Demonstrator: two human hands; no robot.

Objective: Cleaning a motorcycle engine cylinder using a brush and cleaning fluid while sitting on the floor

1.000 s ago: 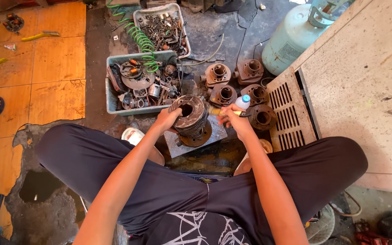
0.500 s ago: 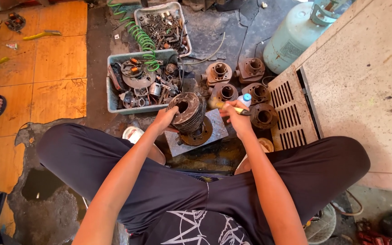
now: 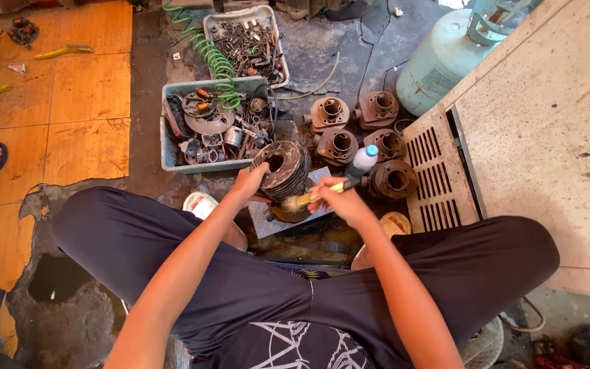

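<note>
A: What's around? 5 rusty cylinders (image 3: 336, 145) behind, grey bin (image 3: 169, 147) of parts to the left, gas tank (image 3: 438, 65) top right, bottle (image 3: 362, 161) just beside the brush.

B: Hands?

A: Left hand (image 3: 248, 184) clamped on the finned cylinder (image 3: 283, 169), tilted over a metal plate (image 3: 262, 220). Right hand (image 3: 339, 199) fisted round the brush (image 3: 308, 199), bristles touching the cylinder's lower edge.

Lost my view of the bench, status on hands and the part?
Left hand grips finned engine cylinder, tilted. Right hand holds paintbrush, bristles at the cylinder's underside. Four more cylinders stand close behind; none touching.
</note>
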